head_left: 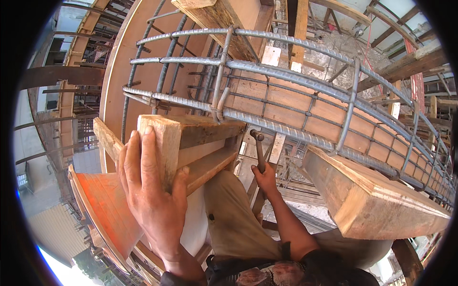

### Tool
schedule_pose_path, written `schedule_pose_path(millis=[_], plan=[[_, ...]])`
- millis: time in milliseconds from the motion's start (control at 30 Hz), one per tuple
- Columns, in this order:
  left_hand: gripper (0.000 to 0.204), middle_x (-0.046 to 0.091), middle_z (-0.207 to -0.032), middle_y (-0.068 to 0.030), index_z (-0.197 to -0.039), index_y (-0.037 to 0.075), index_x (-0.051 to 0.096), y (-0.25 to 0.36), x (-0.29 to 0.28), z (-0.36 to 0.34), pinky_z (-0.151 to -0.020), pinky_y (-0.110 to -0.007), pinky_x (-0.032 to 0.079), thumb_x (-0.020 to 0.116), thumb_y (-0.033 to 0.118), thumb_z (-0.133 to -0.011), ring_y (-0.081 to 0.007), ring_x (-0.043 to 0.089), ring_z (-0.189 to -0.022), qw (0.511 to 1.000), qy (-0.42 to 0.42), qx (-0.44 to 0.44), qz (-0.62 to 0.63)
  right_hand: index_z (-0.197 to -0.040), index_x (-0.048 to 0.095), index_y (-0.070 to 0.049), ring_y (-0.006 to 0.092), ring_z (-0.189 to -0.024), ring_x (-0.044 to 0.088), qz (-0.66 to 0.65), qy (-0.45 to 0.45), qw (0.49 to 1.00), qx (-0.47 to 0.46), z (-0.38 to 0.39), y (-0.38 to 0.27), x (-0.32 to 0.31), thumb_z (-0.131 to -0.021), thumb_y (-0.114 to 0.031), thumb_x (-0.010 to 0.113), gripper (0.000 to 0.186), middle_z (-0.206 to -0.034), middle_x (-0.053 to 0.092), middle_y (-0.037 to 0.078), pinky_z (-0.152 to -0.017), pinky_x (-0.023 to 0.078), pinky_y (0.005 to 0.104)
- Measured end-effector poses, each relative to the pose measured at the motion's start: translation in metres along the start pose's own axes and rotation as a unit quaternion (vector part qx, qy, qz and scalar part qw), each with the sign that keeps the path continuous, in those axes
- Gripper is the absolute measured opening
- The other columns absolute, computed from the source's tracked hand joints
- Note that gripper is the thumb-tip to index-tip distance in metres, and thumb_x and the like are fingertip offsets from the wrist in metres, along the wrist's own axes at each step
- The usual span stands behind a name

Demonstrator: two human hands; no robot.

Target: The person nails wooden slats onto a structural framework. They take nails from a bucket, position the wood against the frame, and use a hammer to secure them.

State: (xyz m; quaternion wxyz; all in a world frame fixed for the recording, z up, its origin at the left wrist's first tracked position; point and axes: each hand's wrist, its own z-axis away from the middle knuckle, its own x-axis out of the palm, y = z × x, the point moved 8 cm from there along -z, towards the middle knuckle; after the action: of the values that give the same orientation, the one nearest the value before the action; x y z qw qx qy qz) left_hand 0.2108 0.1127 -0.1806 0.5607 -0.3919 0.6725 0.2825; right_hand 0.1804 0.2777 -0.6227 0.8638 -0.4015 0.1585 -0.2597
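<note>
My left hand point(155, 195) is closed around the end of a wooden beam point(167, 148), its fingers over the near face and its thumb along the right edge. That beam belongs to a timber frame, with a second rail point(212, 167) below it. Lower and further right, my right hand point(265, 179) is wrapped round the handle of a hammer point(259, 148). The hammer stands nearly upright, metal head up, apart from the beam. Just beyond both hands runs a cage of ribbed steel rebar point(286, 131) tied with bent stirrups.
A thick timber piece point(362, 200) juts out at the right below the rebar. Another wooden block point(214, 24) overhangs the cage at the top. Plywood formwork point(121, 76) rises at the left, above an orange-stained curved panel point(102, 205). Scaffold timbers and rubble lie far below.
</note>
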Motion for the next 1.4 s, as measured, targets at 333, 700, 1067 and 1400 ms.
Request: schedule_pose_path(millis=[333,700,1067,1400], plan=[[0.082,0.052,-0.145,-0.0122,-0.148,0.015,0.051,0.001,-0.005,0.01,-0.11,-0.044,0.043,0.074,-0.005,-0.072,-0.0341,0.05,-0.134,1.0,0.021,0.012,-0.003,-0.082,0.058,-0.005,0.0096,-0.047,0.049,-0.113,0.022,0.993,-0.024,0.007,-0.012,0.006,-0.094,-0.03,0.072,0.03,-0.059,0.053,-0.001,-0.045,0.04,0.0296],[0.081,0.052,-0.142,-0.0148,-0.149,0.014,0.049,-0.001,-0.004,0.016,-0.109,-0.044,0.043,0.068,-0.007,-0.073,-0.0354,0.05,-0.132,0.998,0.04,0.045,0.014,-0.084,0.055,-0.006,0.0091,-0.045,0.051,-0.098,0.032,0.993,-0.052,0.019,-0.022,0.023,-0.096,-0.029,0.071,0.03,-0.057,0.051,-0.002,-0.042,0.042,0.0269],[0.081,0.053,-0.141,-0.014,-0.148,0.016,0.051,-0.007,-0.005,0.02,-0.109,-0.043,0.043,0.066,-0.008,-0.073,-0.0347,0.05,-0.131,0.998,0.054,0.046,-0.005,-0.09,0.054,-0.005,0.0094,-0.047,0.05,-0.228,0.08,0.92,-0.308,0.077,-0.137,-0.036,-0.098,-0.026,0.07,0.028,-0.059,0.053,0.001,-0.045,0.041,0.0265],[0.083,0.052,-0.141,-0.0131,-0.15,0.017,0.049,-0.004,0.001,0.019,-0.108,-0.043,0.044,0.066,-0.01,-0.073,-0.0347,0.052,-0.13,0.997,0.059,0.045,-0.004,-0.084,0.057,-0.006,0.0092,-0.049,0.047,-0.207,-0.03,0.976,0.051,0.032,-0.021,0.01,-0.096,-0.029,0.068,0.029,-0.061,0.053,0.0,-0.047,0.039,0.0274]])
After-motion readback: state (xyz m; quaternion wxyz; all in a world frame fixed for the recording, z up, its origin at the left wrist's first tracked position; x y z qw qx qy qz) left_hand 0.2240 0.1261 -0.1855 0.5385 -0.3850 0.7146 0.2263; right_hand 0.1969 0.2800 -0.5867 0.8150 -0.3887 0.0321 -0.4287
